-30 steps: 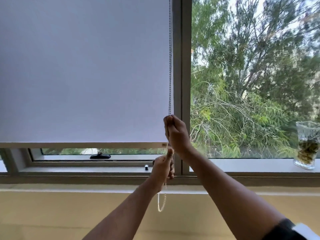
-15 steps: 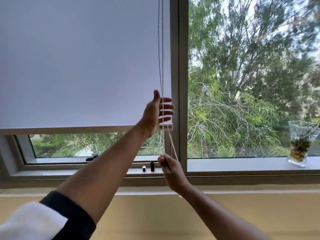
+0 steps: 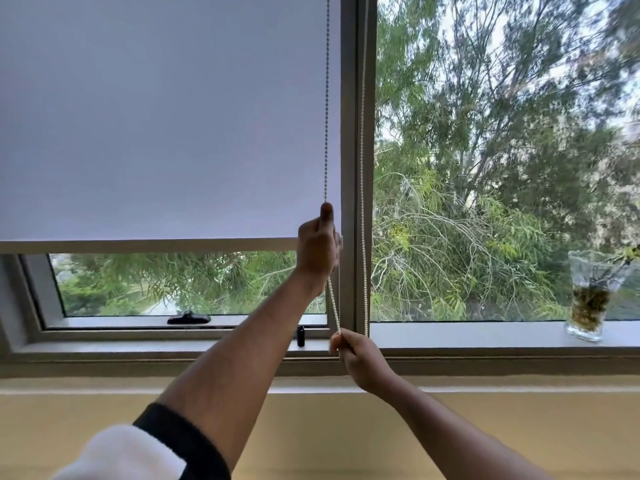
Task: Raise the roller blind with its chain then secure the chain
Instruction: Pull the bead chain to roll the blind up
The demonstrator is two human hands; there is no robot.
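Gripping the bead chain (image 3: 326, 98) high, the left hand (image 3: 317, 245) closes round it — the right hand (image 3: 356, 356) pinches it lower, beneath the roller blind (image 3: 166, 116).

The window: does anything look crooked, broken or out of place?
Nothing stands out. The roller blind hangs with a level bottom bar, both hands grip the bead chain, and the glass vase stands upright on the sill.
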